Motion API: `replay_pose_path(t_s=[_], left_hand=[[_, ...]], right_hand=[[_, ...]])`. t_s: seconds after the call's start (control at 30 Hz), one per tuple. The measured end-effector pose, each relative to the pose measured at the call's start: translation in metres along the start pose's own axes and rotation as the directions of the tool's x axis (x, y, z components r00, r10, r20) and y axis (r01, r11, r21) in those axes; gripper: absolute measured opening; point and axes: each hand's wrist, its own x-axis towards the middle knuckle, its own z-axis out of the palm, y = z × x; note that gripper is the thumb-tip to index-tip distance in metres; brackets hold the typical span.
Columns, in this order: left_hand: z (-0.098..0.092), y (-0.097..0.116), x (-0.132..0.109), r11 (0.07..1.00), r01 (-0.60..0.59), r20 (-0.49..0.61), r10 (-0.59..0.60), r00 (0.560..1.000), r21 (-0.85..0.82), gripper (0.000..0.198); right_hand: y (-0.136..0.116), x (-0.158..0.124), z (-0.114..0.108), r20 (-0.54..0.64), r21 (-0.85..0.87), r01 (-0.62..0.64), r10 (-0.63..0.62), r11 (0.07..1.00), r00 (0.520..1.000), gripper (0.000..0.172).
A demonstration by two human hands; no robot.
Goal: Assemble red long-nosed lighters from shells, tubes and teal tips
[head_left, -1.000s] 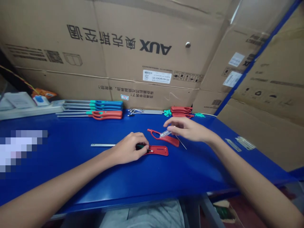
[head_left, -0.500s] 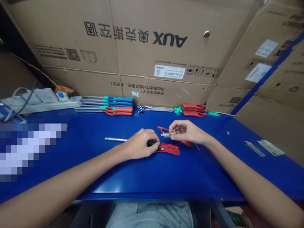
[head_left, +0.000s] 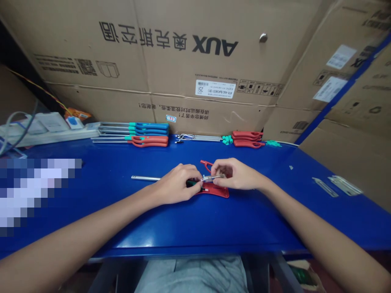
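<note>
My left hand (head_left: 179, 184) is closed around an open red lighter shell half (head_left: 224, 192) lying on the blue table. A metal lighter tube (head_left: 145, 178) sticks out to the left of this hand, and a dark green part (head_left: 192, 184) shows under its fingers. My right hand (head_left: 233, 174) pinches a clear plastic fuel tank (head_left: 214, 178) just above the shell, its left end close to my left fingertips. Behind the right fingers, a second red shell piece (head_left: 207, 164) with a looped end is partly hidden.
Along the back lie assembled blue and red lighters (head_left: 149, 130), metal tubes with wires (head_left: 204, 138), green triggers (head_left: 227, 140) and red shells (head_left: 247, 139). Clear tanks (head_left: 345, 185) lie at right. A power strip (head_left: 73, 134) is back left. Cardboard (head_left: 171, 73) walls the table.
My right hand has moved left and slightly down, bringing the fuel tank over the red shell half beside my left fingers. The left hand keeps its hold. The view has shifted slightly.
</note>
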Motion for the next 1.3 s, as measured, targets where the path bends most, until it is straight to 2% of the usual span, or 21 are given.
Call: replay_pose_path(t_s=[0.23, 0.43, 0.63, 1.07, 1.3], left_hand=[[0.001, -0.002, 0.000, 1.000, -0.007, -0.010, 0.007, 1.000, -0.003, 0.015], [0.002, -0.004, -0.001, 1.000, -0.016, -0.005, 0.016, 1.000, 0.000, 0.017], [0.001, -0.003, 0.000, 1.000, -0.010, -0.002, 0.010, 1.000, 0.003, 0.017], [0.001, -0.003, 0.000, 1.000, -0.009, 0.003, 0.009, 1.000, -0.011, 0.017], [0.000, -0.003, 0.000, 1.000, -0.014, 0.000, 0.014, 1.000, -0.016, 0.016]], right_hand=[[0.002, -0.001, 0.004, -0.037, -0.070, 0.042, -0.044, 0.997, 0.998, 0.010], [0.002, -0.003, 0.008, -0.113, -0.283, 0.115, -0.153, 0.952, 0.982, 0.010], [0.001, -0.003, 0.011, -0.128, -0.392, 0.155, -0.221, 0.907, 0.967, 0.007], [-0.005, -0.009, 0.000, -0.086, -0.382, 0.076, -0.117, 0.921, 0.989, 0.011], [-0.005, -0.008, 0.003, -0.044, -0.364, 0.065, -0.087, 0.929, 0.995, 0.012]])
